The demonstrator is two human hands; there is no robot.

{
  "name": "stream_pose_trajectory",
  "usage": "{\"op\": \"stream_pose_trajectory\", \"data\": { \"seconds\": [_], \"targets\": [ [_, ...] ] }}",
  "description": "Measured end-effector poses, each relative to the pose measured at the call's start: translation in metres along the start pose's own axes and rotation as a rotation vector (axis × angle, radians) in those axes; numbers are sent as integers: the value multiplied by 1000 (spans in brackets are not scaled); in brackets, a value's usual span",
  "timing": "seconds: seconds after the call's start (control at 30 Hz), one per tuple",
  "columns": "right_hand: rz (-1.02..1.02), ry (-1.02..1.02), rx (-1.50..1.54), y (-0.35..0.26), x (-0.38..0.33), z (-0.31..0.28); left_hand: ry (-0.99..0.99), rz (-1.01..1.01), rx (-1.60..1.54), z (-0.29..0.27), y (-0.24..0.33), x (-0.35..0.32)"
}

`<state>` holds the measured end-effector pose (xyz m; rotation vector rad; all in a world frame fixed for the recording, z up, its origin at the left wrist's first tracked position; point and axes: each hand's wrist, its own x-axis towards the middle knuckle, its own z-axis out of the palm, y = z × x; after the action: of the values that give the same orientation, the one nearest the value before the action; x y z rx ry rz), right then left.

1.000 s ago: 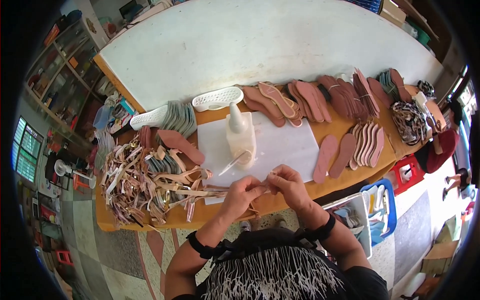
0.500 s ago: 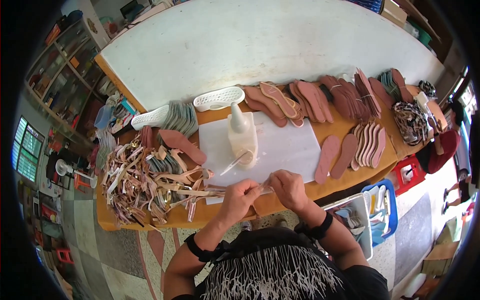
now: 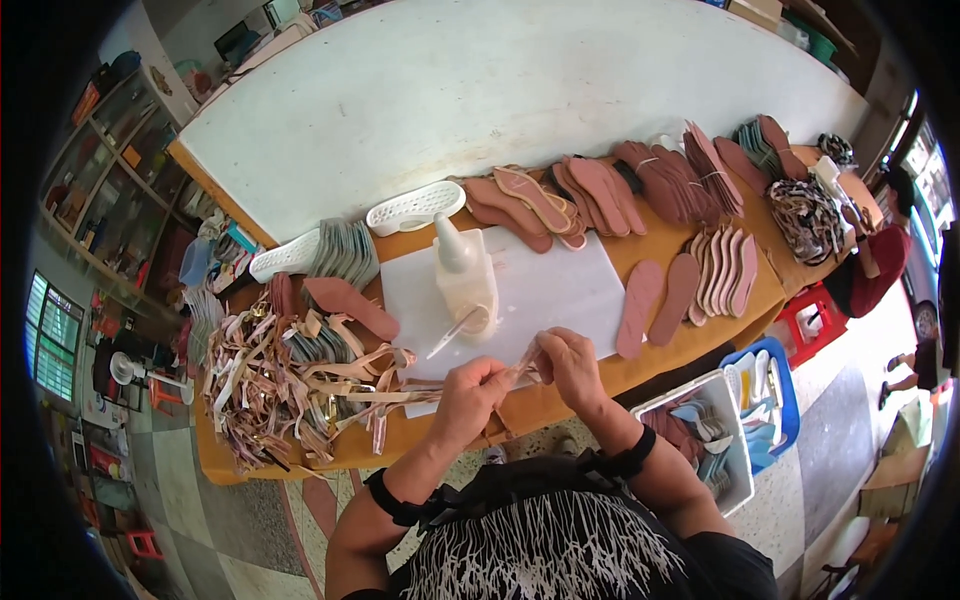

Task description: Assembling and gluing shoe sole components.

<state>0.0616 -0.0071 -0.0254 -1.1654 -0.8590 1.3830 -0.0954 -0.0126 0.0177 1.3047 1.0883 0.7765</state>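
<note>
You are holding a thin strap (image 3: pixel 522 368) between your two hands, just above the near edge of the bench (image 3: pixel 700 235). The strap is narrow, pale pink-beige and looks flat and flexible; it is stretching between both hands, and its finer details are too small to tell. Your left hand (image 3: pixel 468 393) is curling closed around its left part, with the fingers pinching it. Your right hand (image 3: pixel 568 362) is also closing on the strap, the fingertips gripping its right end.

Just beyond your hands, a white cutting board (image 3: pixel 545 290) is lying on the bench. A whitish glue bottle (image 3: pixel 462 277) is standing upright on the board, and a small stick (image 3: pixel 448 335) is leaning beside it.

To the left of the board, a big loose pile of straps (image 3: pixel 285 380) is lying in beige, pink and grey colours. To the right, several pink insoles (image 3: pixel 690 285) are lying side by side.

Farther away, a row of brown soles (image 3: pixel 600 185) is running along the far side of the bench, with two white perforated soles (image 3: pixel 415 207) more to the left.
</note>
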Motion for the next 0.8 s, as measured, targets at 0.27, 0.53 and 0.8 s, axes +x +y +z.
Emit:
{"op": "stream_pose_trajectory", "data": {
  "seconds": [0.27,0.53,0.8],
  "targets": [
    [206,-46,440,1,-6,-1,-77,14,-87,3,-6,-4],
    [-248,254,-429,9,0,9,5,24,-5,4,-7,-6],
    [-201,513,-325,2,0,-108,292,-47,-115,-80,-10,-29]
  ]
}}
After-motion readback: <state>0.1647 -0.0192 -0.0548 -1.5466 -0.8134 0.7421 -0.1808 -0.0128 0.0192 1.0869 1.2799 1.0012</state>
